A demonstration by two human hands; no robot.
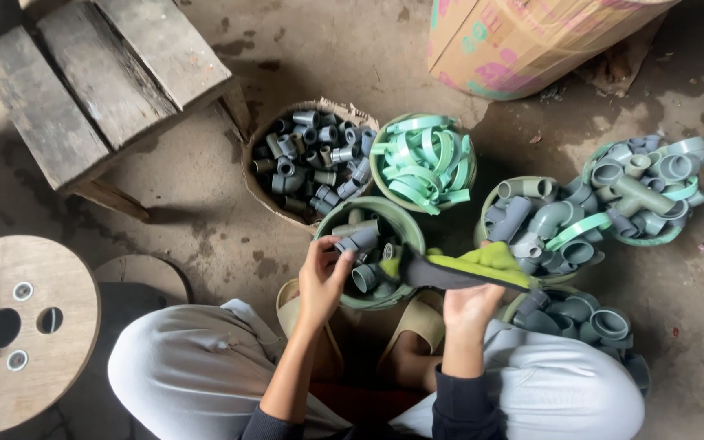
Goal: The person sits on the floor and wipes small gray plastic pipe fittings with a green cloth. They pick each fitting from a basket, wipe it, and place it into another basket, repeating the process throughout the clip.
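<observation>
The person's knees in pale grey trousers [181, 367] are closest to the camera, bent in a squat over a dirty concrete floor [222, 220]. Left of the knees lies a round wooden spool end [18, 334] with holes in it, and beyond that stands a rough wooden stool [99, 73].

The left hand [322, 281] reaches into a green bowl [407, 218] just ahead of the knees; its fingers are curled shut around a short grey pipe fitting [358, 239] at the bowl's near-left side, with more grey fittings lying under it. The right hand [470, 305] sits just right of the same bowl, its grip closed on the near end of a flat yellow-green and dark pad [470, 267] that stretches across the bowl's right rim.

Behind the green bowl, a brown paper-lined basket [311, 155] holds small grey couplings. Right of it a bowl is heaped with mint-green plastic rings [425, 163]. Farther right, two more bowls carry grey elbows [543, 224] and tees [641, 191], and a fifth bowl of grey sockets [588, 318] sits beside the right knee. A cardboard box [523, 37] stands at the far side, beyond the rings.
</observation>
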